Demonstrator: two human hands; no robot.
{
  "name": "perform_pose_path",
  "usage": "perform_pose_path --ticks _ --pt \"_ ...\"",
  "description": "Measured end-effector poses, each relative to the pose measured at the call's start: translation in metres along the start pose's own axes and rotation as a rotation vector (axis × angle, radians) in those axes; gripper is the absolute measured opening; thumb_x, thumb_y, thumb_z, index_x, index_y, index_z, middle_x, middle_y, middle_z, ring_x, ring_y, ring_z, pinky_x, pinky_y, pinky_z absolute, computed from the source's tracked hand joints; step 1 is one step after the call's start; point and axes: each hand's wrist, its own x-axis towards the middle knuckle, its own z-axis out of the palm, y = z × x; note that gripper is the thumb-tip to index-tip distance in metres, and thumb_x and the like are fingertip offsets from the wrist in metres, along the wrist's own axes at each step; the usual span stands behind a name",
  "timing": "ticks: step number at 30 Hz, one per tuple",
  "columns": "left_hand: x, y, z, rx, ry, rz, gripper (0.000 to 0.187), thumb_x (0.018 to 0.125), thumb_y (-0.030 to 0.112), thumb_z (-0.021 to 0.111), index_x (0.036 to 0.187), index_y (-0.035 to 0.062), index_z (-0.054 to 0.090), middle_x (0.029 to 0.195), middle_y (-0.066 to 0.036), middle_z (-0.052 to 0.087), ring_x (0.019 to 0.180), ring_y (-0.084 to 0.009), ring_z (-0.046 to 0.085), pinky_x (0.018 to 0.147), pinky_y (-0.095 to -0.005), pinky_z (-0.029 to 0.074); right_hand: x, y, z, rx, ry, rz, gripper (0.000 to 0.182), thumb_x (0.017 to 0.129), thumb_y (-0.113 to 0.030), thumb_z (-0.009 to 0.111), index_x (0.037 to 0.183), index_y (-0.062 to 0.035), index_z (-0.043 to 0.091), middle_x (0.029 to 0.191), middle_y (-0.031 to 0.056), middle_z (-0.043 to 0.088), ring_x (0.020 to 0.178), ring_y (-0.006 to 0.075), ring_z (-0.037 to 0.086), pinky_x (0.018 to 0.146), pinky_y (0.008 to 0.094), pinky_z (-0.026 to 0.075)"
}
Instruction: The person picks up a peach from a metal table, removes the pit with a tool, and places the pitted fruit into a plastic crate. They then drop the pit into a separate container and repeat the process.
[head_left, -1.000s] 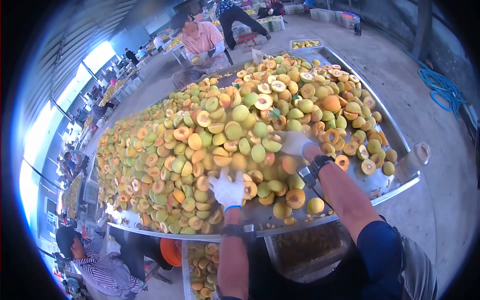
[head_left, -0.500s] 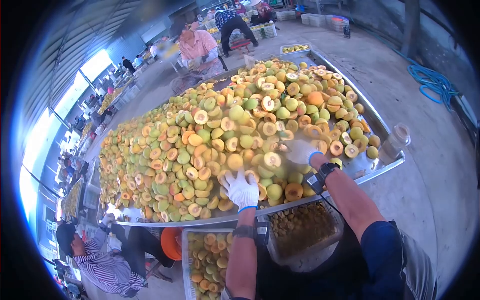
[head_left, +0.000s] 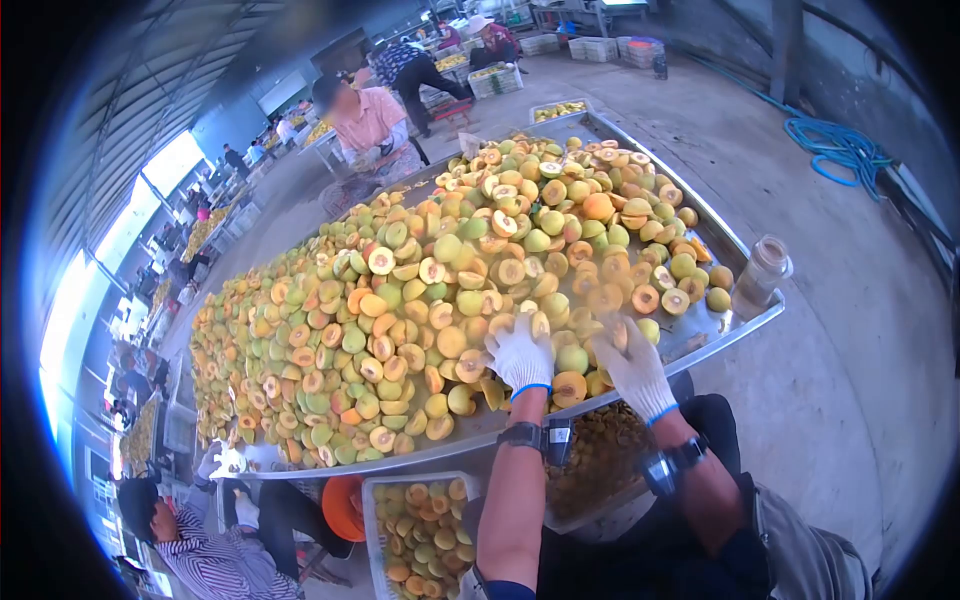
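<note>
Heaped on a metal-rimmed table [head_left: 742, 333] are many yellow-green peach halves [head_left: 380, 260], several with brown pits showing. At the front edge of the heap, my left hand [head_left: 522, 360], in a white knit glove, curls its fingers round a peach half [head_left: 540, 324]. Close to its right, my right hand [head_left: 635, 372], also gloved, reaches down into the fruit. Motion smears its fingers, and whatever lies in them is a brownish blur. A cut peach [head_left: 569, 388] lies between the two hands near the rim.
Below the rim stand a crate of peach halves [head_left: 372, 510] and a bin of brown bits [head_left: 600, 450]. A clear jar [head_left: 762, 278] stands at the table's right corner. Co-workers sit at the far side [head_left: 372, 125] and lower left [head_left: 215, 545]. A blue hose [head_left: 835, 150] lies on the floor.
My left hand has shifted right along the front of the heap. My right hand has drawn back towards the rim, its fingers now pointing down. The whole view has turned slightly.
</note>
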Motion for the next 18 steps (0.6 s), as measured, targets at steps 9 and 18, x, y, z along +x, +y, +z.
perform_pose_path --ticks 9,18 --pt "-0.037 0.023 -0.076 -0.495 0.068 0.041 0.044 0.093 0.023 0.069 0.131 0.0020 0.064 0.110 -0.017 0.072 0.106 -0.0334 0.068 0.090 -0.0457 0.055 -0.101 -0.015 -0.082 0.101 -0.182 0.217 0.039 0.094 -0.019 0.072 0.129 -0.0028 0.063 0.089 0.0110 0.070 0.083 0.0126 0.065 0.080 0.0338 0.054" --pt "-0.158 0.008 -0.175 -2.006 -0.242 -0.957 0.037 0.098 0.025 0.062 0.128 0.0024 0.061 0.117 -0.015 0.069 0.108 -0.0325 0.068 0.091 -0.0471 0.059 -0.140 -0.054 -0.133 -0.151 -0.696 0.159 0.048 0.093 -0.030 0.074 0.128 -0.0026 0.057 0.089 0.0236 0.071 0.086 0.0409 0.073 0.077 0.0434 0.057"
